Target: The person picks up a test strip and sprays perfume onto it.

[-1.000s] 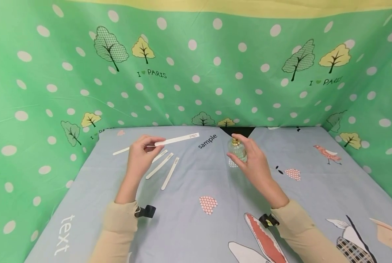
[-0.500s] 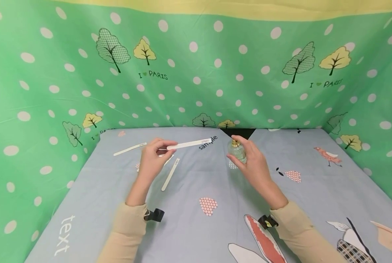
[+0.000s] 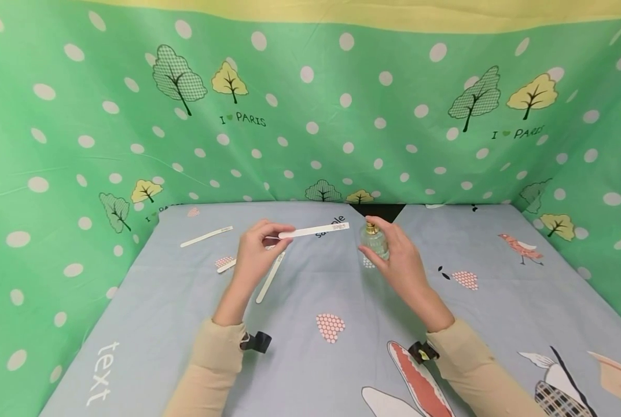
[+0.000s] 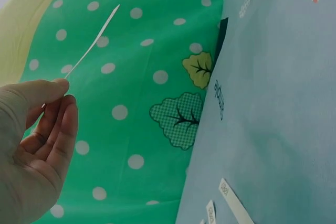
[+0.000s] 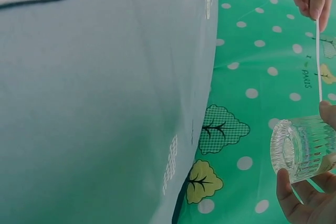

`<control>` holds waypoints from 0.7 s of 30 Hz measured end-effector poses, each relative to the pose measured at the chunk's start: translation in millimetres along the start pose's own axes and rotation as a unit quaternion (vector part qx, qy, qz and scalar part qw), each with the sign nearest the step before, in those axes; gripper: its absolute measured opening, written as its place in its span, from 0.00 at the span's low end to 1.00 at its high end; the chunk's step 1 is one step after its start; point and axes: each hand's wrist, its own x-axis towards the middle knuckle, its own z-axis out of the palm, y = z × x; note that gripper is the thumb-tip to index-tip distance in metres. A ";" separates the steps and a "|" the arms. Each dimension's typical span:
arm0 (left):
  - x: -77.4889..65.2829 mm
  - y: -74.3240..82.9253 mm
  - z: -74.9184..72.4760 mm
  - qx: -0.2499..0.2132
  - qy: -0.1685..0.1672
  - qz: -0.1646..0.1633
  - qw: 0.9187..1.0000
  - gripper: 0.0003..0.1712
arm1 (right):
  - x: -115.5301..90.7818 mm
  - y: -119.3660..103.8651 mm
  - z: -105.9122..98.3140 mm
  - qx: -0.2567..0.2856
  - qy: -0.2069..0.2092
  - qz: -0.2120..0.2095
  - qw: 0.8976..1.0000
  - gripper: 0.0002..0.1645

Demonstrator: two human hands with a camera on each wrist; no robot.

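Note:
In the head view my left hand [image 3: 255,255] pinches one end of a white perfume test strip [image 3: 318,230] between thumb and fingers. The strip's printed end points right, toward a clear ribbed glass perfume bottle [image 3: 370,240]. My right hand [image 3: 404,260] grips that bottle above the table, index finger on its gold spray top [image 3: 371,227] and thumb on the glass. A gap separates strip and bottle. From the left wrist, the strip [image 4: 94,39] appears nearly edge-on and slightly curved. The bottle's thick base [image 5: 286,150] faces the right wrist camera.
Several more test strips lie at the left of the blue-grey cloth-covered table [image 3: 300,370], among them a strip [image 3: 206,237] at the far left and a strip [image 3: 269,281] below my left hand, which partly covers others. A green dotted curtain [image 3: 289,127] hangs behind.
My left hand has moved right and slightly nearer with the test strip, bringing its printed end closer to the bottle. The right hand and bottle have stayed almost in place.

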 end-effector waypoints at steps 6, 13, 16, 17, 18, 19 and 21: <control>0.5 2.8 5.7 -0.006 -0.005 -0.005 1.000 0.10 | -0.7 1.8 2.1 -0.005 -0.001 -0.004 1.000 0.40; 0.4 5.9 11.0 -0.002 -0.008 -0.002 1.000 0.10 | -1.9 3.3 3.5 -0.019 -0.002 -0.018 1.000 0.39; 0.3 7.4 12.3 0.000 -0.008 0.002 1.000 0.10 | -2.6 3.5 3.6 -0.032 -0.001 -0.025 0.999 0.39; 0.4 7.7 12.6 -0.001 -0.008 0.003 1.000 0.10 | -2.8 3.6 3.6 -0.036 0.001 -0.027 0.999 0.38; 0.4 8.2 12.9 -0.001 -0.008 0.004 1.000 0.10 | -3.1 3.7 3.7 -0.041 0.002 -0.029 0.999 0.38; 0.4 8.0 13.2 -0.002 -0.008 0.005 1.000 0.10 | -3.3 3.7 3.7 -0.045 0.002 -0.031 0.999 0.38; 0.6 7.9 14.1 -0.005 -0.010 0.004 1.000 0.10 | -3.8 3.6 3.9 -0.052 0.004 -0.034 0.998 0.37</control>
